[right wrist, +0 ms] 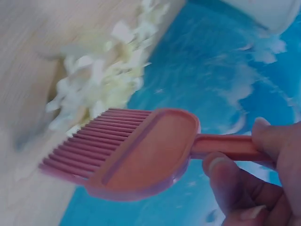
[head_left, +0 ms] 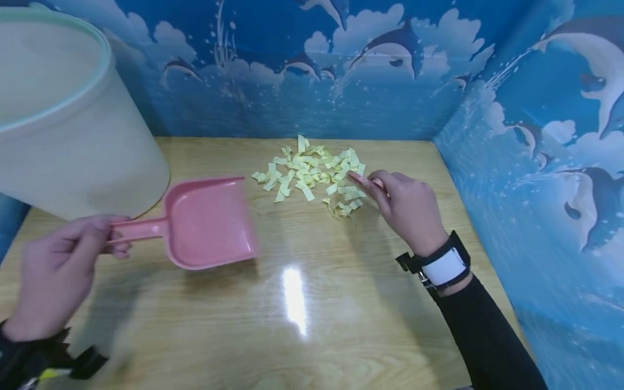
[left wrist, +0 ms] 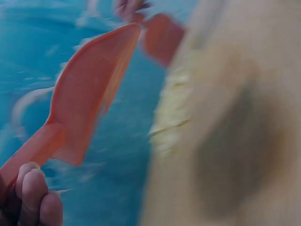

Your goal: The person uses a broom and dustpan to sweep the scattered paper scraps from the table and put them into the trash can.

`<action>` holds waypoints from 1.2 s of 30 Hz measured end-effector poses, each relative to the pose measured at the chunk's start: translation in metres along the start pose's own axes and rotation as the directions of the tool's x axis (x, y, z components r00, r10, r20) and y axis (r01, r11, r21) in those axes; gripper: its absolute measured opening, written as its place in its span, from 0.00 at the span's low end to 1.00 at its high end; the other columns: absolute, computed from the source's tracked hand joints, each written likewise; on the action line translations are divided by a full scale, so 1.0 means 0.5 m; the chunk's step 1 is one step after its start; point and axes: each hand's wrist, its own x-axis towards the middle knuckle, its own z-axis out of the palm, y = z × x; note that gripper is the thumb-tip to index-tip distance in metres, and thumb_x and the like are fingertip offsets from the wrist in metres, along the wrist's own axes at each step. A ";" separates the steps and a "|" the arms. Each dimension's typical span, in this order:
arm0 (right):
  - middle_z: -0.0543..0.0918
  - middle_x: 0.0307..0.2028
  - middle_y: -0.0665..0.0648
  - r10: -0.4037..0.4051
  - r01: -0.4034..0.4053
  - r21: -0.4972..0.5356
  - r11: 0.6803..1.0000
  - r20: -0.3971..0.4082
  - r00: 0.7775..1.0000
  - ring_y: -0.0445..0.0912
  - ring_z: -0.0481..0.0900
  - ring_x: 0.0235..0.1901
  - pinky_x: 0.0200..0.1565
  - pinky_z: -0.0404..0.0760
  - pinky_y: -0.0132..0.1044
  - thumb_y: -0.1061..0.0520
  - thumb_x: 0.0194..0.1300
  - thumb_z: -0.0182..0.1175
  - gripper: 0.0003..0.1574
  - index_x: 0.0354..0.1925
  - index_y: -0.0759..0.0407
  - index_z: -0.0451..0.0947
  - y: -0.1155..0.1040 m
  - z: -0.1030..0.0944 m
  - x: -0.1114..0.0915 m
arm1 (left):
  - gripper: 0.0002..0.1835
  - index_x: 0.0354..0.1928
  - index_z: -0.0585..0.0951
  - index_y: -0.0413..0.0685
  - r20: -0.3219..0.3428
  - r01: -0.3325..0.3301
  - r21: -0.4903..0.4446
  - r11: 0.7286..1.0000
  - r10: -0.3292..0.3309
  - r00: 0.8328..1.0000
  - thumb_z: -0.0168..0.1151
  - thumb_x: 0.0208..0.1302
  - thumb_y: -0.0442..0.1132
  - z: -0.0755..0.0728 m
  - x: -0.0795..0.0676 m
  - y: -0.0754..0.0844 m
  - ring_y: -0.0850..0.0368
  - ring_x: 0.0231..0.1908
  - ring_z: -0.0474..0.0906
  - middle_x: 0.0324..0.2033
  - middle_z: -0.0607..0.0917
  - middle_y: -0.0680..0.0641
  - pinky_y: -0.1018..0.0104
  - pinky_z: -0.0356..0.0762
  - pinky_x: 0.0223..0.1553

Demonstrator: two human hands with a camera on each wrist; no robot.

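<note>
My left hand (head_left: 65,271) grips the handle of a pink dustpan (head_left: 209,225), which hangs over the table with its straight front edge to the right. In the left wrist view the same dustpan (left wrist: 89,94) is seen from the side, curled fingers round its handle. My right hand (head_left: 409,206) pinches the handle of a small pink brush (right wrist: 146,155) between thumb and fingers, its stiff bristles pointing toward the paper. Pale yellow paper scraps (head_left: 307,168) lie in a loose pile toward the back of the table, with the brush right at their right side.
A tall white bin (head_left: 83,151) with a mint rim stands at the back left, close to the dustpan. The wooden table (head_left: 234,325) meets blue dolphin-print sheeting (head_left: 273,103) at the back, and more of it rises along the right side.
</note>
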 end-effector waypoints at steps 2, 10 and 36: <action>0.84 0.25 0.56 0.016 -0.016 -0.015 1.000 0.037 0.999 0.48 0.77 0.18 0.18 0.76 0.49 0.46 0.72 0.60 0.16 0.43 0.56 0.83 0.012 0.018 0.008 | 0.19 0.52 0.82 0.39 0.067 -0.026 -0.044 0.999 0.029 0.997 0.46 0.80 0.44 0.041 -0.012 -0.003 0.69 0.27 0.81 0.28 0.85 0.59 0.80 0.78 0.26; 0.82 0.24 0.51 -0.021 0.017 0.025 1.000 0.131 0.991 0.42 0.70 0.15 0.16 0.71 0.40 0.48 0.71 0.62 0.11 0.44 0.52 0.83 -0.023 0.028 -0.040 | 0.16 0.48 0.84 0.36 0.204 -0.035 -0.226 0.973 0.082 0.975 0.50 0.78 0.39 0.151 -0.043 -0.042 0.61 0.26 0.83 0.27 0.87 0.44 0.71 0.84 0.28; 0.78 0.20 0.46 -0.165 0.164 0.103 0.981 -0.002 0.986 0.36 0.70 0.13 0.12 0.69 0.32 0.50 0.71 0.60 0.11 0.38 0.56 0.82 -0.190 0.030 -0.046 | 0.13 0.47 0.84 0.36 0.257 -0.005 -0.368 0.930 0.106 0.961 0.52 0.77 0.37 0.240 -0.020 -0.053 0.53 0.25 0.86 0.27 0.88 0.42 0.65 0.87 0.27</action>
